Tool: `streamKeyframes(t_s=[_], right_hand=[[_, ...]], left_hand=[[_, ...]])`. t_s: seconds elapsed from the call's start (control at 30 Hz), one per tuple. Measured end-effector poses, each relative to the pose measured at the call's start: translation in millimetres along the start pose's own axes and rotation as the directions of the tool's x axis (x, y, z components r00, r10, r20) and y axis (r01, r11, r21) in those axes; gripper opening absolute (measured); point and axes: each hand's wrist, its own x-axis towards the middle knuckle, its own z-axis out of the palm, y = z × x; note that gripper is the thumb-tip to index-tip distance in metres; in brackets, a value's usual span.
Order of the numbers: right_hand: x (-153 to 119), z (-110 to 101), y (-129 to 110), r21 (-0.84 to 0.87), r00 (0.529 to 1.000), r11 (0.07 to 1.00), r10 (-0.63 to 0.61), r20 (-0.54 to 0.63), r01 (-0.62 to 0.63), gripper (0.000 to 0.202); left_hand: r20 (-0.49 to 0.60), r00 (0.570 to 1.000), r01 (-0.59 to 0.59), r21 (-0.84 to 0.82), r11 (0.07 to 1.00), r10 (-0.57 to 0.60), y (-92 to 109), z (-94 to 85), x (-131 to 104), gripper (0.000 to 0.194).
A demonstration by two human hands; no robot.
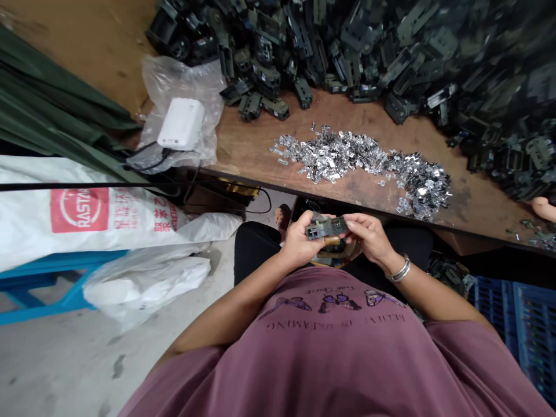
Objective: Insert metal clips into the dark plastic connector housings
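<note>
Over my lap, my left hand [299, 242] grips a dark grey-green plastic housing [320, 228] with small slots and openings along its face. Something tan or brass-coloured shows beneath it, near my left fingers. My right hand [369, 234] pinches at the right end of the same housing, thumb and fingertips together; whether a small part sits between them is hidden. In front of my hands, on the wooden table [247, 142], lies a long heap of small shiny metal clips [343, 153]. Behind it rises a large pile of similar dark plastic housings [304, 46].
A white box-shaped device [181, 123] with a black cable rests on a clear plastic bag at the table's left. White printed sacks [30, 217] and a blue stool [65, 295] stand left. Blue crates [499, 307] are at right. Another person's hand [545, 208] shows at the right edge.
</note>
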Motion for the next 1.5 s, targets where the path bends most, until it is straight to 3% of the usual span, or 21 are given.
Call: streamKeyframes(t_s=[0.13,0.2,0.27,0.4,0.5,0.6,0.7,0.77,0.83,0.9,0.97,1.13,1.23,1.3,1.37,1.5], right_hand=[[6,13,4,0.201,0.992,0.971,0.118,0.053,-0.126,0.029],[9,14,6,0.255,0.985,0.952,0.155,0.078,-0.170,0.031],[11,12,6,0.262,0.982,0.949,0.155,0.106,-0.178,0.036],[10,11,5,0.069,0.994,0.997,0.024,0.105,-0.031,0.044],[11,15,-1,-0.230,0.972,0.960,-0.109,0.210,0.158,0.040],[25,14,-18,-0.541,0.927,0.764,-0.202,0.315,0.350,0.032],[55,9,-40,-0.803,0.882,0.403,-0.363,0.300,0.439,0.029],[77,9,-50,-0.921,0.873,0.141,-0.396,0.284,0.364,0.027],[95,13,-53,-0.965,0.902,-0.060,-0.345,0.261,0.256,0.025],[104,17,-52,-0.964,0.925,-0.178,-0.294,0.242,0.196,0.024],[104,14,-50,-0.952,0.925,-0.232,-0.275,0.261,0.199,0.022],[83,-20,-51,-0.942,0.917,-0.262,-0.283,0.282,0.209,0.026],[73,-39,-54,-0.951,0.904,-0.244,-0.335,0.265,0.189,0.026],[70,-45,-54,-0.959,0.884,-0.181,-0.381,0.272,0.217,0.018],[66,-45,-52,-0.962,0.862,-0.056,-0.433,0.264,0.267,0.013],[47,-27,-38,-0.814,0.825,0.391,-0.536,0.176,0.428,0.006]], left_hand=[[0.008,0.999,-0.050,0.005,0.999,0.050,-8,0.1,-2,0.041],[0.017,1.000,-0.023,-0.020,1.000,0.024,-12,-5.4,-2,0.044],[0.096,0.995,0.038,-0.086,0.996,-0.029,-12,-14.9,-3,0.054],[0.366,0.919,0.275,-0.332,0.902,-0.145,-2,-32.1,-1,0.068],[0.352,0.878,0.453,-0.395,0.799,-0.324,8,-31.5,1,0.051],[0.270,0.856,0.517,-0.453,0.726,-0.440,16,-23.8,6,0.036],[0.213,0.872,0.471,-0.609,0.638,-0.441,20,-17.7,11,0.034],[0.194,0.880,0.441,-0.675,0.592,-0.434,21,-15.3,15,0.031],[0.175,0.881,0.423,-0.707,0.567,-0.439,21,-13.9,18,0.027],[0.144,0.874,0.415,-0.716,0.561,-0.464,20,-13.7,20,0.024],[0.100,0.858,0.412,-0.720,0.559,-0.504,19,-15.2,21,0.022],[0.034,0.831,0.417,-0.700,0.581,-0.555,16,-18.2,21,0.019],[0.078,0.833,0.457,-0.655,0.602,-0.548,16,-12.2,23,0.020],[0.126,0.830,0.496,-0.610,0.618,-0.543,17,-6.0,25,0.021],[0.166,0.822,0.533,-0.560,0.634,-0.545,18,0.3,27,0.020],[0.174,0.847,0.515,-0.505,0.693,-0.502,19,10.8,30,0.025]])
